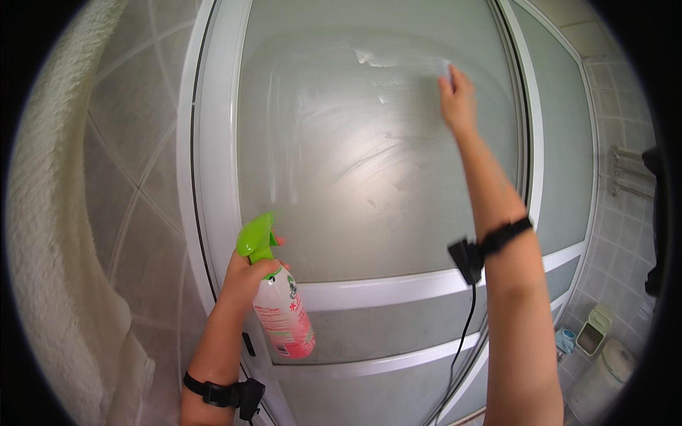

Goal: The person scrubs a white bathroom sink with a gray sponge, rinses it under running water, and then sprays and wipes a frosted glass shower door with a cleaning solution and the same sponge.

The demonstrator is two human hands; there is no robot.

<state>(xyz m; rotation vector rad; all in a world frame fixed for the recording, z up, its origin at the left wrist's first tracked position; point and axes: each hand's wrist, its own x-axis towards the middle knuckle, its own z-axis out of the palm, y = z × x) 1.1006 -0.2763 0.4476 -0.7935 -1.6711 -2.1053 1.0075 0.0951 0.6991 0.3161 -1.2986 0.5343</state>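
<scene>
My left hand (254, 271) grips the neck of a pink and white spray bottle (285, 319) with a green trigger head, held upright and slightly tilted at the lower left of the door. High on the right part of the frosted glass door panel (341, 223), my right hand (459, 104) holds a small pale cloth or pad (446, 72) against the glass; its shape is blurred. Wet streaks and smears mark the panel's upper and middle parts. Black straps with small black devices are around both forearms.
A white metal frame (373, 293) borders the panel. At the far left hangs a white towel (58, 239) in front of tiles. On the right are a wall rack (631, 173), a white lidded bin (602, 378), a small green-rimmed container (592, 333) and a black cable (464, 330).
</scene>
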